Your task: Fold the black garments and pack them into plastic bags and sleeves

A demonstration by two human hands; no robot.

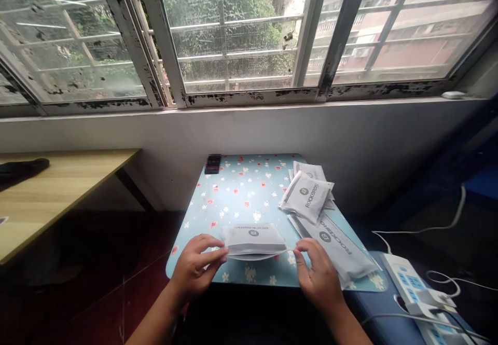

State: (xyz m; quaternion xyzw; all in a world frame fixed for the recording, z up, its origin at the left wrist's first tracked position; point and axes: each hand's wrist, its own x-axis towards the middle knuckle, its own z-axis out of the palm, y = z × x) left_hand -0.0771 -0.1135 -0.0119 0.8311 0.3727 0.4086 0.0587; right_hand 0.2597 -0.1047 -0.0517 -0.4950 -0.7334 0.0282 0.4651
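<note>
A frosted white plastic pouch printed ROCKBROS point(254, 236) lies in front of me on a small blue flowered table point(237, 189). Its near edge gapes a little, and the lettering appears upside down from my side. At the pouch's left corner, my left hand point(200, 264) pinches the edge between thumb and fingers. My right hand point(317, 267) pinches the right end of the same edge. Right of the pouch rests a pile of similar packets, with a puffed packet point(307, 197) on top and a longer packet point(336, 246) nearer to me.
A dark blurred object point(212, 164) sits at the table's far left corner. Low on the right, a white power strip point(408, 283) with cables lies on a blue surface. A wooden desk point(78, 179) stands to the left, below the barred windows point(241, 33).
</note>
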